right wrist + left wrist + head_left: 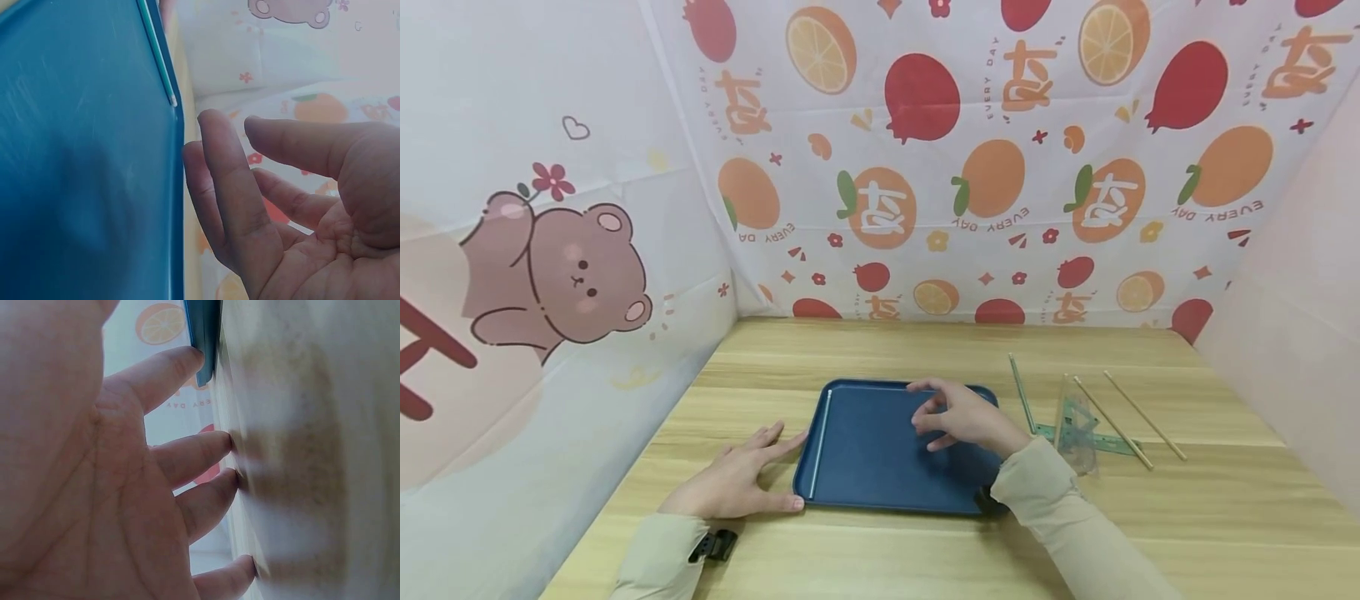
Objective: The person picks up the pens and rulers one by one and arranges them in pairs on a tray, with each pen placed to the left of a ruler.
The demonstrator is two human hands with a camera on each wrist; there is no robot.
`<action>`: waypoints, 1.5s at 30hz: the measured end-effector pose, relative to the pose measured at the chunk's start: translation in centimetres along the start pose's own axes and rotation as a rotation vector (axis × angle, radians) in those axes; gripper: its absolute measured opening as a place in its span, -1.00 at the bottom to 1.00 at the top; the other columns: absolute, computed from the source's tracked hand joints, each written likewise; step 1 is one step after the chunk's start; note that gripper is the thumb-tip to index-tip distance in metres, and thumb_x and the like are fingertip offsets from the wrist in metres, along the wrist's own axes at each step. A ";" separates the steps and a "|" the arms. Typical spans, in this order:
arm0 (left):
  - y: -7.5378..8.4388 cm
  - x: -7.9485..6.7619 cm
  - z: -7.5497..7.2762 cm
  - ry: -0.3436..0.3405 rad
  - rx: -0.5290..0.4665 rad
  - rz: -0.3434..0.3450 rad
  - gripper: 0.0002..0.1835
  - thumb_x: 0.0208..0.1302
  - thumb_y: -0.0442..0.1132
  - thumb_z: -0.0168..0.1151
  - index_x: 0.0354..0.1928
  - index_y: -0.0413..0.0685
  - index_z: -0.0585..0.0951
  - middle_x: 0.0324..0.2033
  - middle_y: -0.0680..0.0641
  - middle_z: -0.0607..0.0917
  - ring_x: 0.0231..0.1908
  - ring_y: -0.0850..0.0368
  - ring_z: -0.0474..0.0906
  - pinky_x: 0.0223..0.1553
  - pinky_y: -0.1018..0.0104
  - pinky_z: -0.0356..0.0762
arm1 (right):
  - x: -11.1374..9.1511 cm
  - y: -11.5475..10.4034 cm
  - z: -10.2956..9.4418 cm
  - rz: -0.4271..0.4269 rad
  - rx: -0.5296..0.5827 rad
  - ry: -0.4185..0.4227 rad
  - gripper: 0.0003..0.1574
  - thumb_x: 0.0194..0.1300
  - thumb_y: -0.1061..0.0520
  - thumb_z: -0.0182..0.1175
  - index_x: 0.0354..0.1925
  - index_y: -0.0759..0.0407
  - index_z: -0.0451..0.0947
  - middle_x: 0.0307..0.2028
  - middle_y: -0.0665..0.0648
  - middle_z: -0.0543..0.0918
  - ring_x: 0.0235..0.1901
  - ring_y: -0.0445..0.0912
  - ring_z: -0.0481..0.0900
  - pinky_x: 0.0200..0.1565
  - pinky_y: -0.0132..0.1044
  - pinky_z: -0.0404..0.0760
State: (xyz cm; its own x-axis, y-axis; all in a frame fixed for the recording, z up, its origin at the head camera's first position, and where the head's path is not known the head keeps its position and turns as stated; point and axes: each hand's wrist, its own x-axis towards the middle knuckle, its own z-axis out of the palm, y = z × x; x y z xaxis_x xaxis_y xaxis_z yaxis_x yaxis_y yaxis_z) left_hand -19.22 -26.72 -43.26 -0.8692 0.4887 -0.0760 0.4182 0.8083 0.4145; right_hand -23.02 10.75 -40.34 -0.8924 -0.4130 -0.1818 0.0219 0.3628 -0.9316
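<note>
Touching the left rim of the blue tray (880,437), the left hand (736,479) rests on the surface (925,350) with fingers spread, its grip holding nothing. The right hand (966,417) hovers above the tray's right part, fingers loosely bent, its grip empty. One green stick (821,444) lies in the tray along the left rim; other sticks (1113,422) lie right of it.

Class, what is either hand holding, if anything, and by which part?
Nothing: the left hand only touches the blue tray at its edge; the right hand, above it, is empty.
</note>
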 end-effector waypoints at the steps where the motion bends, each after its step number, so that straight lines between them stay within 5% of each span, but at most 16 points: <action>1: 0.0 0.0 0.0 -0.001 -0.002 -0.002 0.12 0.13 0.45 0.50 0.66 0.19 0.33 0.62 -0.47 0.20 0.60 -0.57 0.11 0.27 -0.86 0.06 | -0.1 0.1 -0.2 0.005 0.001 0.009 -0.28 0.54 0.22 0.31 0.55 0.11 0.37 -0.04 0.25 0.70 0.03 0.17 0.78 -0.18 -0.10 0.87; 20: 0.4 0.0 0.1 -0.005 -0.022 -0.018 0.10 0.15 0.44 0.50 0.67 0.21 0.32 0.64 -0.45 0.17 0.62 -0.56 0.05 0.31 -0.84 0.01 | -2.8 2.0 -3.9 0.003 -0.016 0.063 -0.26 0.58 0.18 0.26 0.59 0.17 0.29 -0.01 0.26 0.67 0.02 0.09 0.79 -0.17 -0.10 0.87; 45: 0.5 0.2 0.0 -0.013 -0.024 -0.015 0.10 0.17 0.41 0.50 0.67 0.21 0.31 0.65 -0.45 0.15 0.63 -0.55 0.03 0.30 -0.84 0.04 | -5.0 3.7 -5.9 0.038 -0.018 0.135 -0.28 0.60 0.15 0.24 0.59 0.16 0.28 0.05 0.27 0.65 0.04 0.09 0.80 -0.14 -0.11 0.86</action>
State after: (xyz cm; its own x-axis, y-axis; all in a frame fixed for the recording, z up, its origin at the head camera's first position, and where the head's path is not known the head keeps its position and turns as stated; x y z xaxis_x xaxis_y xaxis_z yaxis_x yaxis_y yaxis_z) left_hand -19.16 -26.22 -43.11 -0.8716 0.4811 -0.0941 0.3988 0.8076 0.4345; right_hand -21.17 19.07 -41.02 -0.9438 -0.2826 -0.1716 0.0500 0.3911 -0.9190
